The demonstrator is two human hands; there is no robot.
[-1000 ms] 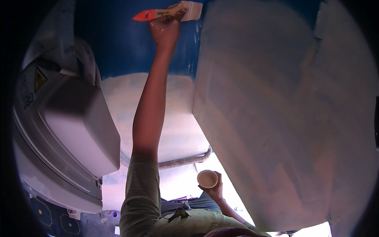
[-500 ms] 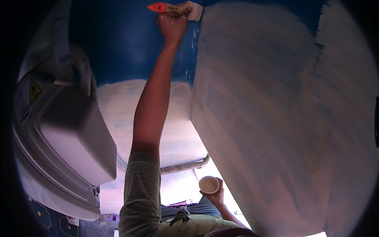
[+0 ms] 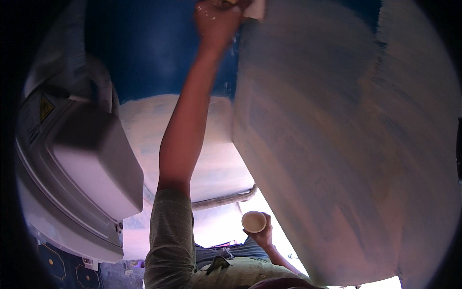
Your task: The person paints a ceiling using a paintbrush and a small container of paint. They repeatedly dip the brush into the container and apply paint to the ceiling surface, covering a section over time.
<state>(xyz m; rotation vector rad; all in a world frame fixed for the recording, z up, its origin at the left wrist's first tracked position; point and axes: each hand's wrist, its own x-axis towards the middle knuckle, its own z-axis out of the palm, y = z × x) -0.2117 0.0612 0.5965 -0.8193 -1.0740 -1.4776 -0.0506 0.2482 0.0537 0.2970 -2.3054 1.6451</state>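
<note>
Brush sits clamped in your left hand at the far blue wall, while your right hand cups a small cup upright, keeping contents level.

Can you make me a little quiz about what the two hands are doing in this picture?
1. Pick one: what does the right hand hold?
A. a small round cream-coloured cup
B. a metal hammer
C. a yellow sponge

2. True or false: the left hand is raised high, with its fingers closed on a paintbrush with pale bristles, where the dark blue wall patch meets the washed-out pale wall.

3. Fill in the gap: the big grey-white plastic box is on the person's ____ side.

Key: 1 A; 2 true; 3 left.
</note>
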